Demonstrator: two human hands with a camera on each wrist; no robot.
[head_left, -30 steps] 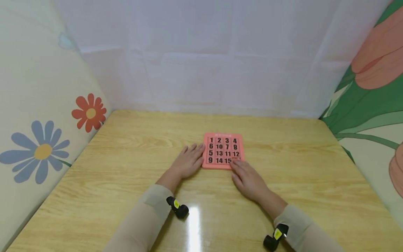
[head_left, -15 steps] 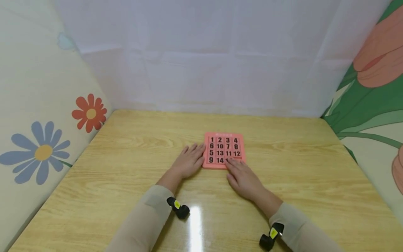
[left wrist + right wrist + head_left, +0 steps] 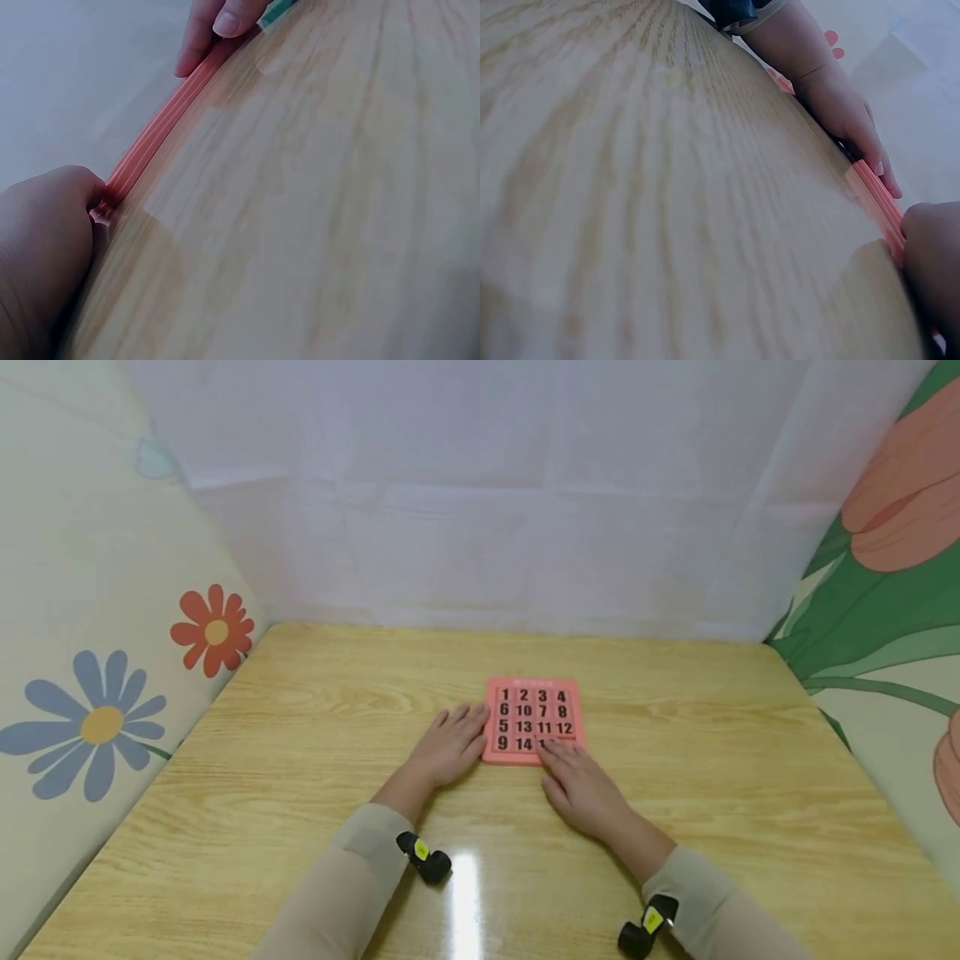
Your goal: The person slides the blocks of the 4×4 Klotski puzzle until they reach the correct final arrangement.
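Observation:
A pink sliding number puzzle [image 3: 533,718] lies flat on the wooden table. Its top row reads 1, 2, 3, 4; below come 6, 10, 7, 8, then 5, 13, 11, 12. Along the bottom, 9 and 14 show, while fingers mostly cover the tile to their right. My left hand [image 3: 448,745] rests beside the puzzle, its extended fingers against the left edge. With fairly straight fingers, my right hand [image 3: 583,783] touches the bottom row near the lower right corner. The left wrist view shows the puzzle's pink side [image 3: 161,131] between both hands.
The wood-grain table [image 3: 300,710] extends around the puzzle. A white cloth [image 3: 480,527] hangs behind it. Flower-printed panels stand at the left [image 3: 90,568] and right [image 3: 900,652]. Each sleeve carries a small black wrist camera.
My right hand has shifted slightly left, from the lower right corner onto the tile beside it, and then stayed there. My left hand keeps its place at the puzzle's edge.

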